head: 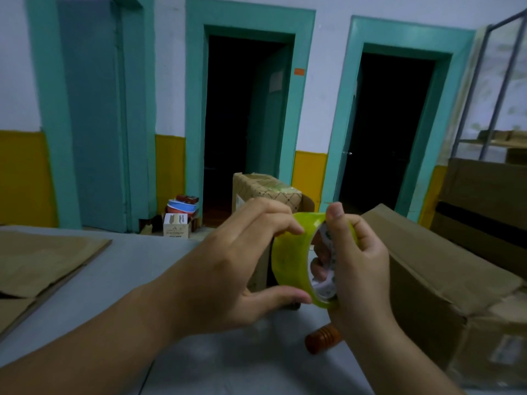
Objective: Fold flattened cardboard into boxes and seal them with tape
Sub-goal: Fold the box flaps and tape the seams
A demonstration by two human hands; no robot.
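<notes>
A yellow-green roll of tape (288, 259) is held up above the grey table (137, 269), in the middle of the view. My right hand (356, 260) grips it with fingers through the core and the thumb on the top rim. My left hand (242, 260) pinches the roll's outer face, fingertips at the top and thumb at the bottom. A folded brown cardboard box (445, 283) lies on the table right behind my right hand. Flattened cardboard sheets (42, 260) lie at the table's left edge.
An orange ribbed handle (322, 339) lies on the table below the roll. Past the table stand a patterned taped box (265, 192), a small white carton (176, 225) with bowls, two dark doorways, and large cartons under a metal rack (484, 195) at right.
</notes>
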